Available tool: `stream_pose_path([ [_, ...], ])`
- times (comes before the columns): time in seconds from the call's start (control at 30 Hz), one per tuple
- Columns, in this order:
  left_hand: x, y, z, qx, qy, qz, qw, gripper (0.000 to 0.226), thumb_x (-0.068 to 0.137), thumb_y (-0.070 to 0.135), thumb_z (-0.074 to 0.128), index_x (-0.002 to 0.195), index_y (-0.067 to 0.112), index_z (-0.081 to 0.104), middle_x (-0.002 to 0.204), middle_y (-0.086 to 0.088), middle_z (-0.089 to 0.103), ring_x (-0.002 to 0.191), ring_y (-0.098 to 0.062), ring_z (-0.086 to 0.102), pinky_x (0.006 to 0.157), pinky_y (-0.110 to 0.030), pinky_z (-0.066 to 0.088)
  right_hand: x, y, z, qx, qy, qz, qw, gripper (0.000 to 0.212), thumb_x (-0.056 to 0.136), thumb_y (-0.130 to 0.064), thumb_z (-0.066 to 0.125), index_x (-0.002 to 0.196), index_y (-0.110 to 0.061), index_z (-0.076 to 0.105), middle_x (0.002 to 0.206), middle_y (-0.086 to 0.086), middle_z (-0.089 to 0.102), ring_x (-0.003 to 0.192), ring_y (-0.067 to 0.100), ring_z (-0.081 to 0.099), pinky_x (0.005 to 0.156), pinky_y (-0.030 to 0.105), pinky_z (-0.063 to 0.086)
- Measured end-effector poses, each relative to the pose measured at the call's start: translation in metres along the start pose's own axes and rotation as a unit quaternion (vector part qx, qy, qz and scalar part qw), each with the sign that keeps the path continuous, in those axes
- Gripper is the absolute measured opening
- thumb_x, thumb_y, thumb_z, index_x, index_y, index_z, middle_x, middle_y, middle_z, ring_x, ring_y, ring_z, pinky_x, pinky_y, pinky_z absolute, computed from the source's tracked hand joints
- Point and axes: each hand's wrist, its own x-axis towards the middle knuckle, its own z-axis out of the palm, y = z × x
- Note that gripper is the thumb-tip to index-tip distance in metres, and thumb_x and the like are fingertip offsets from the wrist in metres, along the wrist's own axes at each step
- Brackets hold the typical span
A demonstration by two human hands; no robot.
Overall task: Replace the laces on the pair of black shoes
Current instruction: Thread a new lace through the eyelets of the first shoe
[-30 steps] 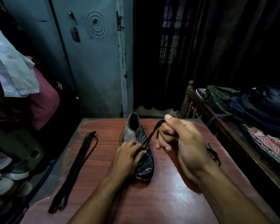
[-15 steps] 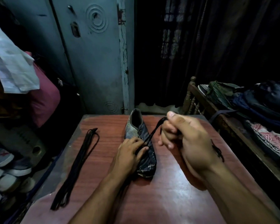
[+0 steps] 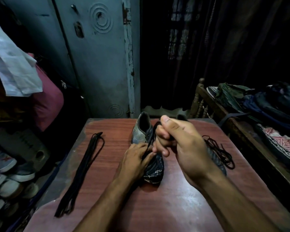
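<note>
Reddish wood table — grey door behind.

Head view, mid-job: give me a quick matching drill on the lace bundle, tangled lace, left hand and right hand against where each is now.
Things:
1. lace bundle
2. tangled lace
3. left hand
4. right hand

Places or states:
A. lifted, pinching a lace
B. loose heap at the table's right
C. resting on the shoe
D. straight, at the table's left

Pairs: 1-D, 2-B, 3-C, 4-A
</note>
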Motion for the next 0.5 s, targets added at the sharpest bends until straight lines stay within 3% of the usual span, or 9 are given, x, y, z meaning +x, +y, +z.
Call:
stream_pose_path([
  [0.1,0.003,-0.008,0.001,-0.013,-0.024,-0.003,1.0,0.02,0.101,0.045,0.051,0.097,0.032,0.065,0.099,0.013,0.066,0.085,-0.01,0.055,0.078,-0.029,0.042,-0.002,-0.002,0.0,-0.035,-0.011,-0.006,0.999,0.041,0.102,-0.033,0.042,0.063,-0.02,0.045,0.057,-0.005,0.035,0.052,0.014,0.04,0.065,0.056,0.037],
  [0.2,0.003,-0.004,-0.002,0.014,-0.005,-0.01,1.0,0.026,0.099,0.044,0.054,0.099,0.025,0.072,0.1,0.009,0.068,0.084,-0.009,0.053,0.079,-0.017,0.033,0.004,-0.004,-0.016,-0.095,0.035,-0.035,0.994,0.044,0.107,-0.029,0.043,0.064,-0.02,0.047,0.056,-0.003,0.04,0.054,0.019,0.041,0.064,0.048,0.037],
  [0.23,0.004,-0.002,-0.003,0.01,-0.005,-0.011,1.0,0.023,0.099,0.038,0.056,0.1,0.021,0.072,0.099,0.008,0.068,0.086,-0.011,0.055,0.079,-0.016,0.033,0.005,-0.002,-0.026,-0.201,0.046,-0.072,0.976,0.044,0.107,-0.031,0.043,0.064,-0.021,0.048,0.057,-0.003,0.044,0.055,0.018,0.044,0.063,0.044,0.039],
  [0.33,0.0,0.001,-0.006,-0.062,0.006,-0.032,0.998,0.018,0.1,0.025,0.057,0.107,0.019,0.071,0.104,0.01,0.071,0.095,-0.008,0.064,0.084,-0.016,0.043,0.011,0.006,-0.048,-0.466,0.029,-0.155,0.871,0.04,0.106,-0.032,0.041,0.066,-0.024,0.042,0.057,-0.009,0.043,0.056,0.008,0.048,0.056,0.023,0.035],
  [0.4,0.0,0.002,-0.011,-0.116,0.011,-0.069,0.991,0.025,0.101,0.027,0.054,0.115,0.018,0.072,0.112,0.01,0.073,0.104,-0.004,0.067,0.091,-0.018,0.048,0.015,0.006,-0.058,-0.534,0.022,-0.167,0.828,0.039,0.105,-0.031,0.04,0.067,-0.028,0.033,0.059,-0.013,0.036,0.057,0.002,0.043,0.055,0.018,0.03],
  [0.5,-0.002,0.003,-0.016,-0.129,0.027,-0.092,0.987,0.02,0.101,0.029,0.056,0.107,0.018,0.072,0.103,0.009,0.071,0.099,-0.004,0.066,0.087,-0.023,0.05,0.028,0.002,-0.077,-0.58,0.032,-0.167,0.796,0.039,0.105,-0.031,0.039,0.067,-0.028,0.028,0.06,-0.013,0.032,0.054,0.003,0.036,0.056,0.028,0.018],
])
